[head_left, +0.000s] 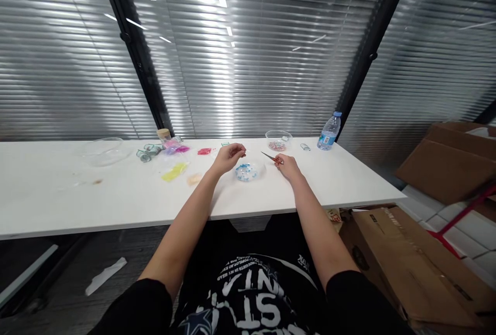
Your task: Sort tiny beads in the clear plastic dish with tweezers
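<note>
My left hand [231, 156] hovers above the white table, just up and left of a clear bowl [262, 171]. Its fingertips are pinched together; whatever they hold is too small to make out. Inside the bowl lie small blue and white beads [245, 173]. My right hand [287, 166] grips a pair of scissors [272, 158] by the orange-red handles, to the right of the bowl. The blades point left, toward my left hand, and seem closed. Behind the scissors stands a clear tub [279, 132] with pinkish-red beads at its bottom.
A water bottle [329, 132] stands back right, near a small clear item [305, 146]. Left of my hand lie bags of red [204, 151], yellow [174, 172] and purple [177, 148] bits, several small glass jars [149, 152] and a clear plate [105, 152]. Cardboard boxes [422, 268] sit right.
</note>
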Available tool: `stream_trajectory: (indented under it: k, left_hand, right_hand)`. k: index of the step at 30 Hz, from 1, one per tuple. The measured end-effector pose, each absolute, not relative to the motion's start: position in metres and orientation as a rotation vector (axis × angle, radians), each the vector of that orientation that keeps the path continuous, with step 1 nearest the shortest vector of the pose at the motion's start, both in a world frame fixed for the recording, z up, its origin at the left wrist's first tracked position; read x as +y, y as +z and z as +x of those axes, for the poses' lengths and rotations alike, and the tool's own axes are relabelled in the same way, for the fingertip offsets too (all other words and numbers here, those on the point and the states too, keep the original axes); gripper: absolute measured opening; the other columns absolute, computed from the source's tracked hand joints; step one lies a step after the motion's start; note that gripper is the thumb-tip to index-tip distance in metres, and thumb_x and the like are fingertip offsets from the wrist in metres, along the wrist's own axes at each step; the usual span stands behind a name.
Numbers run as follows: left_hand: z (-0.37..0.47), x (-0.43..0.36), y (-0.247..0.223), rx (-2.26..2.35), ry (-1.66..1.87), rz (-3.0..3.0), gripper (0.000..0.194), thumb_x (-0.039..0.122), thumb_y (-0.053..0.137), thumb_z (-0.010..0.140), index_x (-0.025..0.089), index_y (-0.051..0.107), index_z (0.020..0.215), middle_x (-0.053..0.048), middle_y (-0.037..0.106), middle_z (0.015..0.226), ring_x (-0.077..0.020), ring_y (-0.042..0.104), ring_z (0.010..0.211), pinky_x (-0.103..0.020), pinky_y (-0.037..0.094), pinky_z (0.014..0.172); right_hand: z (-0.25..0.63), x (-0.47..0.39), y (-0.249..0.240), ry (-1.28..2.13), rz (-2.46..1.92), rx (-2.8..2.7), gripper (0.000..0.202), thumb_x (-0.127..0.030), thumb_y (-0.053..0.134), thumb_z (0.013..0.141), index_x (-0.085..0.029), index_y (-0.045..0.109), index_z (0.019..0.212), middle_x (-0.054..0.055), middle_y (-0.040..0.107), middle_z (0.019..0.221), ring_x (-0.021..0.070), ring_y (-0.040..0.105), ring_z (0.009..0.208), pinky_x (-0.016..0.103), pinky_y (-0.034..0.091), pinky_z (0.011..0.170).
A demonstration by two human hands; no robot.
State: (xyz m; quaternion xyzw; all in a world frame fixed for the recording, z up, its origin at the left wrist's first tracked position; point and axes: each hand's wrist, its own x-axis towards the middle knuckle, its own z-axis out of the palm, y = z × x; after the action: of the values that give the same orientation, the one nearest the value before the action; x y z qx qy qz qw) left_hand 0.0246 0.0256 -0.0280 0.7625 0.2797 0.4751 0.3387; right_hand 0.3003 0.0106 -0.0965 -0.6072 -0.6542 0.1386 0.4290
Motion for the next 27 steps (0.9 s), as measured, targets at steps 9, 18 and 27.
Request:
stream_trajectory:
  k: [9, 18, 27]
  left_hand:
    - [0.024, 0.023, -0.025, 0.704, 1.233, 1.890, 0.030, 0.038, 0.076, 0.072, 0.015, 0.068, 0.089, -0.006, 0.071, 0.082, -0.0178, 0.069, 0.078, -0.033, 0.057, 0.077]
    - [0.022, 0.019, -0.021, 0.767, 1.221, 1.913, 0.035, 0.041, 0.082, 0.063, 0.015, 0.071, 0.082, -0.006, 0.072, 0.080, -0.0189, 0.069, 0.076, -0.035, 0.058, 0.076]
    - [0.021, 0.016, -0.019, 0.788, 1.220, 1.929, 0.033, 0.040, 0.083, 0.062, 0.015, 0.071, 0.081, -0.006, 0.073, 0.079, -0.0214, 0.070, 0.078, -0.037, 0.059, 0.078]
  right_hand:
    - [0.298, 0.012, -0.097, 0.394, -1.445, -1.501, 0.026, -0.005, 0.054, 0.063, -0.021, 0.068, 0.077, 0.001, 0.071, 0.070, 0.0186, 0.062, 0.069, 0.029, 0.046, 0.072]
    - [0.276, 0.007, -0.080, 0.656, -1.162, -1.184, 0.038, -0.041, 0.069, 0.066, -0.017, 0.062, 0.094, 0.004, 0.070, 0.080, 0.0162, 0.062, 0.070, 0.029, 0.047, 0.066]
    - [0.234, -0.004, -0.052, 0.867, -0.970, -1.174, 0.048, -0.045, 0.080, 0.056, -0.018, 0.063, 0.092, 0.005, 0.070, 0.080, 0.0167, 0.064, 0.070, 0.027, 0.046, 0.060]
